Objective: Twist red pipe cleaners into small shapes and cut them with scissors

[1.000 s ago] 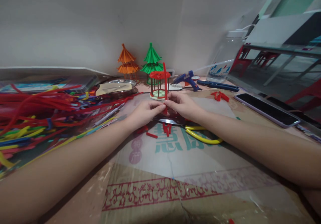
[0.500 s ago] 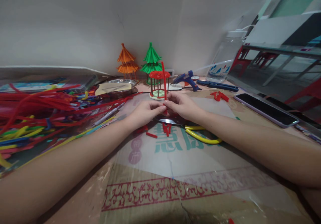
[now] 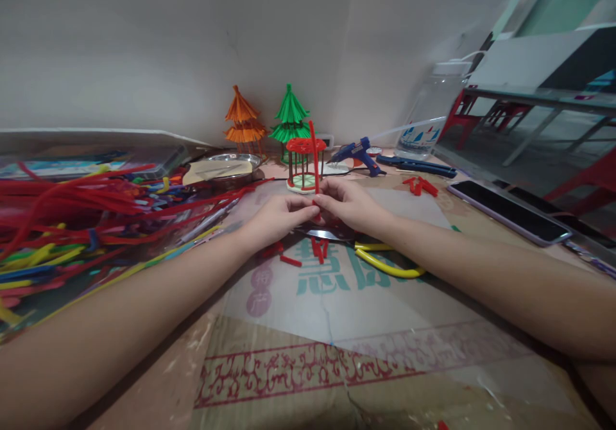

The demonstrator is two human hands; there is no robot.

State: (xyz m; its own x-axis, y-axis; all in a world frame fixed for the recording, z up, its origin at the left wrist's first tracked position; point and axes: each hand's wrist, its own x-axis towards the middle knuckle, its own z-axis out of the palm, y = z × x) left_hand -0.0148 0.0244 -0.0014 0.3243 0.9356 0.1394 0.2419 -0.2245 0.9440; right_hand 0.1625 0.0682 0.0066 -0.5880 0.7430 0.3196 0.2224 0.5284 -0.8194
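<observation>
My left hand (image 3: 278, 217) and my right hand (image 3: 347, 203) meet at the middle of the table. Both pinch the lower end of a red pipe cleaner (image 3: 314, 154) that stands upright between them. Just behind my fingers is a small pavilion model (image 3: 303, 165) with a red roof, dark posts and a pale round base. Short red pipe cleaner pieces (image 3: 318, 248) lie on the cardboard below my hands, beside yellow-handled scissors (image 3: 385, 263).
A big heap of coloured pipe cleaners (image 3: 72, 218) fills the left. Orange (image 3: 244, 122) and green (image 3: 290, 119) pavilion models stand at the wall, with a metal dish (image 3: 231, 160), a blue glue gun (image 3: 359, 153), more red pieces (image 3: 419, 186) and a phone (image 3: 510, 210) at right.
The upright red pipe cleaner has tilted a little to the left; both hands have stayed pinched on it in the same place.
</observation>
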